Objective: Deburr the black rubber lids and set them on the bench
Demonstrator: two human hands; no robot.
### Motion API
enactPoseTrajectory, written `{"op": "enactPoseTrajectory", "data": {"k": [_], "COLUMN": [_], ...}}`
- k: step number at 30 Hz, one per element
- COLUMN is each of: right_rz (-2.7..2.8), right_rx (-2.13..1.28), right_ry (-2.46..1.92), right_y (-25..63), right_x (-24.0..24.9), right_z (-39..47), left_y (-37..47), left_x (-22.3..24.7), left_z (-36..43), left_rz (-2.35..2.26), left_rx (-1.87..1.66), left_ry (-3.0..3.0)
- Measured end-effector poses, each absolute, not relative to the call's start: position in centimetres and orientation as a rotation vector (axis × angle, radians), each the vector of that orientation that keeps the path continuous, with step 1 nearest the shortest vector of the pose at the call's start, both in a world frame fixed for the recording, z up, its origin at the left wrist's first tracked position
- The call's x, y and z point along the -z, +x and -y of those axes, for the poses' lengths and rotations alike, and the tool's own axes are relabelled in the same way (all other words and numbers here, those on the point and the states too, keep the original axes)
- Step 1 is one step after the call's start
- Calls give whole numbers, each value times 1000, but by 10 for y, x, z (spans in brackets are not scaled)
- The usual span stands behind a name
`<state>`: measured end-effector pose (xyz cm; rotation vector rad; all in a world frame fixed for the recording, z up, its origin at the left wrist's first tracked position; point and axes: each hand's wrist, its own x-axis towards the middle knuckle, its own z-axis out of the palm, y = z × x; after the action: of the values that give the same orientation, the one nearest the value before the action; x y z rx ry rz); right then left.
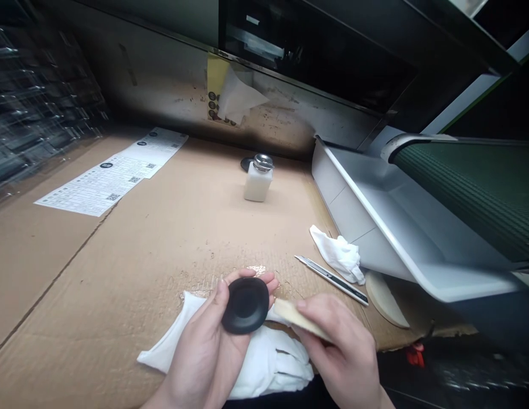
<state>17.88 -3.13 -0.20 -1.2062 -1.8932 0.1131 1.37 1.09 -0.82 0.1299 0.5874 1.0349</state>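
My left hand holds a black rounded disc with a shallow hollow in its face, thumb at its left edge and fingers behind it. Pinched in my right hand is a flat cream-coloured pad, just right of the disc and apart from it. Beneath both hands a white glove lies on the cardboard, partly hidden by my left hand. A utility knife rests to the right, beside a crumpled white cloth. Another cream pad lies partly under the tray.
Cardboard covers the work surface. A white pump bottle stands toward the back, with another black piece behind it. Printed sheets lie at left, near stacked clear plastic trays. A grey-white bin and green conveyor belt border the right.
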Motion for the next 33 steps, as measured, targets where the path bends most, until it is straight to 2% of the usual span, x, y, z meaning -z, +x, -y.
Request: {"op": "enactPoseTrajectory", "data": {"k": [7,14,21,28,33], "right_rz": [2024,1928,2082,2025,2053], "right_rx": [-143,186,48,82,-17], "right_ry": [-1095,-1047,-1167,-1095,-1277], "right_y": [167,124,152,124,165], "right_x": [1,8,2,1,-2], "right_z": [25,20,29,22,29], "left_y": [15,12,12,13,14], "left_x": [12,6,13,9,13], "left_z": [-12,-9,-9,-10,-10], "left_rz": [-556,-675,-576,-636,-548], "left_rx": [-1024,-963,-1043,-994,-1046], "left_ry": [137,81,164,148,155]}}
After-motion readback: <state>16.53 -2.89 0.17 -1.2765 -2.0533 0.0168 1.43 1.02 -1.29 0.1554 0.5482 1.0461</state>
